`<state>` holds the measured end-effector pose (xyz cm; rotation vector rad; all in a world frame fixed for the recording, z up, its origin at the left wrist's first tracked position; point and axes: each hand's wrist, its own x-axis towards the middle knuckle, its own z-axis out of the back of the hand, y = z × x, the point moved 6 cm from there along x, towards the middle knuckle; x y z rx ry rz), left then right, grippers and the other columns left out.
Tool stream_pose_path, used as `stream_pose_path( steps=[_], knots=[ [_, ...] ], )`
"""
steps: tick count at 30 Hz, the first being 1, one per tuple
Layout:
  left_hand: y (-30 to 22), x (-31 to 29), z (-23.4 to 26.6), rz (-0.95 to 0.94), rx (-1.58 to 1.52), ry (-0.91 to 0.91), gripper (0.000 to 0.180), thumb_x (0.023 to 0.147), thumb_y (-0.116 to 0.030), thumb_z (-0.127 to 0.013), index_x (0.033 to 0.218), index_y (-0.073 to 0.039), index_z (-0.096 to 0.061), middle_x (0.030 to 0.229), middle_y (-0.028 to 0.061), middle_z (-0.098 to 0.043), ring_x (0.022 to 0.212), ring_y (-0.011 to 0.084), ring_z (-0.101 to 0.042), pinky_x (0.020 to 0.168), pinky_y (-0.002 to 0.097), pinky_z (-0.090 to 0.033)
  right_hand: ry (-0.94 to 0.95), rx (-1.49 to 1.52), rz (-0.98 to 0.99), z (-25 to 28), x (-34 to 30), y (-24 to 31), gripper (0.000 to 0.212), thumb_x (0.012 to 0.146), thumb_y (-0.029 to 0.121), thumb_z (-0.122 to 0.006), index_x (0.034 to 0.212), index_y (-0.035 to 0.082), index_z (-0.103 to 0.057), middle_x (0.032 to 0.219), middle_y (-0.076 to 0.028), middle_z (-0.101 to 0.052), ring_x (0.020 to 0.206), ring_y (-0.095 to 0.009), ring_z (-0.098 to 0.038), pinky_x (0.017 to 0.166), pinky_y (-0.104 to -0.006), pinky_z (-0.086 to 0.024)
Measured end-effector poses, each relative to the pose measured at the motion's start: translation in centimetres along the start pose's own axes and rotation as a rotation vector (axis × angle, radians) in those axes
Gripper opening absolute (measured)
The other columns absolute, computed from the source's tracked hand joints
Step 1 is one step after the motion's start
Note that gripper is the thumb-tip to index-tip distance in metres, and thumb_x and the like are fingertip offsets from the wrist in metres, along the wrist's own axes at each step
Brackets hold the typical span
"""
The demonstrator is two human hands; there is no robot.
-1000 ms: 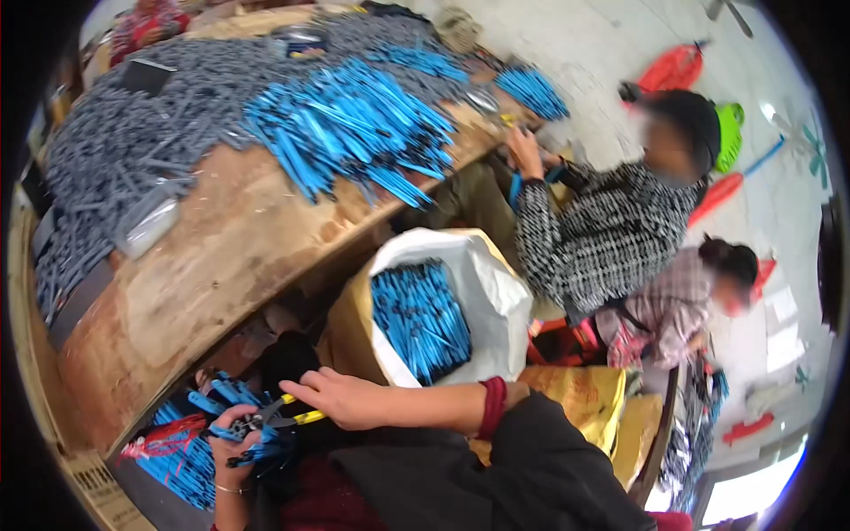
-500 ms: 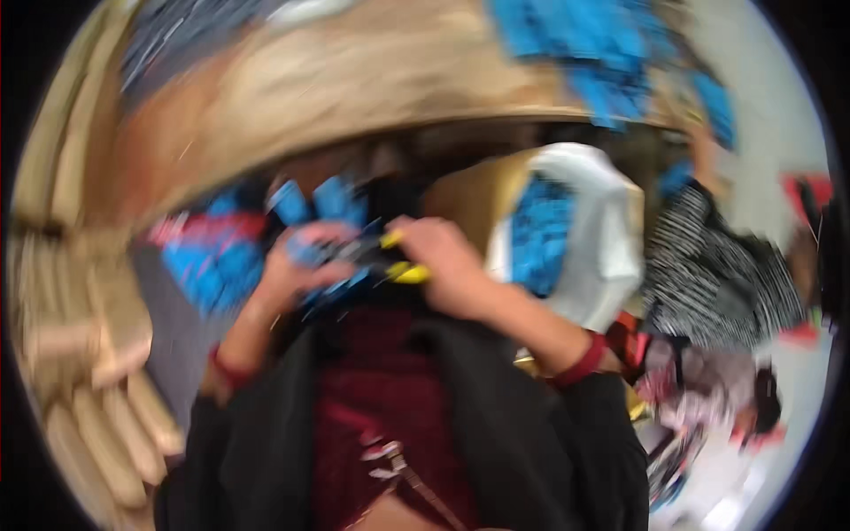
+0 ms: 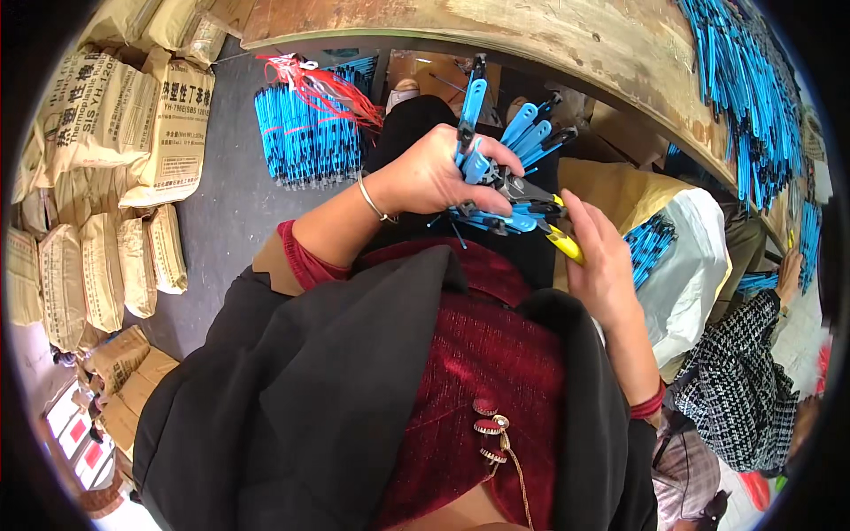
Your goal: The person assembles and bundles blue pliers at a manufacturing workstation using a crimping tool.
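Note:
My left hand (image 3: 443, 175) is closed round several flat blue plastic strips (image 3: 529, 133) with black ends, which fan out above and below the fingers. In my right hand (image 3: 604, 258) is a pair of pliers (image 3: 565, 243) with yellow handles and dark metal jaws. The jaws reach in among the strips, close to my left thumb. Whether they bite on one strip cannot be made out.
Bundled blue strips (image 3: 305, 133) tied with red and white cord lie on the left. Brown paper sacks (image 3: 173, 133) are stacked beyond them. A wooden table (image 3: 567, 40) bears a blue heap (image 3: 748, 88). A white sack (image 3: 695, 243) stands right, near a co-worker's patterned sleeve (image 3: 735, 372).
The view has swung and sharpened from a blur. My hands now appear further right and higher in the picture, still with the blue strips and the yellow-handled pliers.

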<state>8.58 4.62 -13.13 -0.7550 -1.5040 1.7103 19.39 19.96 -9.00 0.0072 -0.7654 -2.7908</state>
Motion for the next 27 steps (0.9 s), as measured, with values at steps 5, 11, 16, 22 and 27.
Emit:
stream_pose_path(
  steps=[5, 11, 16, 22, 27],
  knots=[
    [-0.3, -0.8, 0.2, -0.003, -0.021, 0.047, 0.043, 0.061, -0.017, -0.082, 0.097, -0.004, -0.064, 0.087, 0.0076, -0.066, 0.079, 0.0159, -0.063, 0.072, 0.027, -0.048, 0.717, 0.472, -0.489, -1.0, -0.8, -2.3, 0.053, 0.067, 0.002, -0.067, 0.117, 0.001, -0.05, 0.098, -0.013, -0.059, 0.09, -0.024, -0.06, 0.079, -0.0301, -0.045],
    [-0.5, -0.1, -0.9, -0.112, -0.016, 0.203, 0.042, 0.06, -0.016, -0.082, 0.097, -0.004, -0.064, 0.087, 0.007, -0.066, 0.08, 0.0159, -0.062, 0.072, 0.0266, -0.048, 0.976, 1.24, -0.419, -8.9, -3.6, -3.4, 0.061, 0.068, 0.01, -0.066, 0.125, 0.003, -0.045, 0.059, 0.002, -0.047, 0.05, -0.015, -0.044, 0.055, -0.0261, -0.043],
    [0.1, -0.7, 0.2, 0.025, -0.054, -0.018, 0.038, 0.062, -0.016, -0.081, 0.094, -0.004, -0.065, 0.083, 0.0054, -0.065, 0.075, 0.0133, -0.06, 0.069, 0.0257, -0.047, 0.208, 0.789, -0.06, -3.2, 0.0, -2.2, 0.06, 0.068, 0.008, -0.066, 0.124, 0.002, -0.045, 0.065, -0.002, -0.05, 0.054, -0.019, -0.049, 0.054, -0.0284, -0.045],
    [-0.2, -0.7, 0.1, 0.012, -0.059, -0.041, 0.032, 0.064, -0.015, -0.08, 0.091, -0.005, -0.065, 0.077, 0.0025, -0.064, 0.069, 0.0096, -0.057, 0.066, 0.0236, -0.046, 0.027, 0.139, -0.064, -2.3, -0.4, -1.0, 0.044, 0.072, 0.006, -0.067, 0.112, -0.001, -0.05, 0.09, -0.014, -0.057, 0.073, -0.022, -0.056, 0.066, -0.0304, -0.046],
    [0.4, -0.6, 0.2, -0.019, -0.038, 0.006, 0.034, 0.065, -0.016, -0.08, 0.094, -0.006, -0.066, 0.077, 0.0029, -0.064, 0.07, 0.0092, -0.058, 0.067, 0.0238, -0.046, 0.359, 0.417, -0.251, -4.5, -1.0, -2.0, 0.047, 0.077, 0.008, -0.063, 0.12, 0.006, -0.047, 0.102, -0.02, -0.057, 0.087, -0.026, -0.062, 0.072, -0.0352, -0.049]
  ],
)
